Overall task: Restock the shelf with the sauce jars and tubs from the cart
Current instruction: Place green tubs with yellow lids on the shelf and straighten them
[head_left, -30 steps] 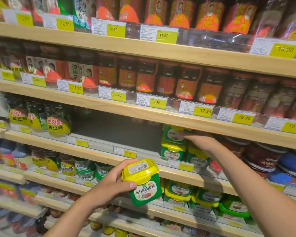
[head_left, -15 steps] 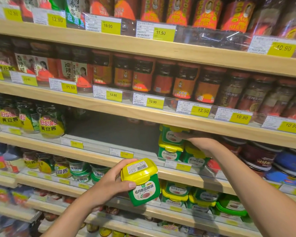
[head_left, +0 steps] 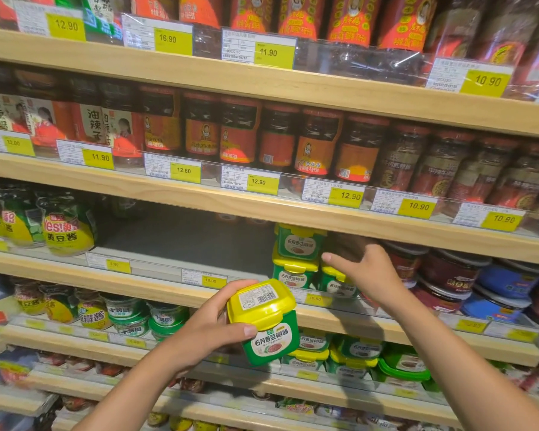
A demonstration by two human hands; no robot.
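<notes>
My left hand [head_left: 212, 325] grips a green sauce tub with a yellow lid [head_left: 263, 321], tilted, in front of the shelf edge. On the third shelf [head_left: 156, 287] stand matching stacked tubs [head_left: 296, 259], two high. My right hand [head_left: 360, 269] hovers just right of that stack, fingers spread, holding nothing, above a single tub [head_left: 339, 286]. Left of the stack the shelf floor is a bare grey gap [head_left: 184, 237].
Jars with red labels [head_left: 240, 135] fill the shelf above. Yellow-green bean paste jars [head_left: 66, 231] stand left of the gap, and dark red and blue tubs [head_left: 455, 281] to the right. More green tubs [head_left: 355, 353] sit on the shelf below. Price tags line every edge.
My right hand has drawn back out of the shelf from the stacked tubs and now hangs open in front of them. The left hand still holds its tub in place.
</notes>
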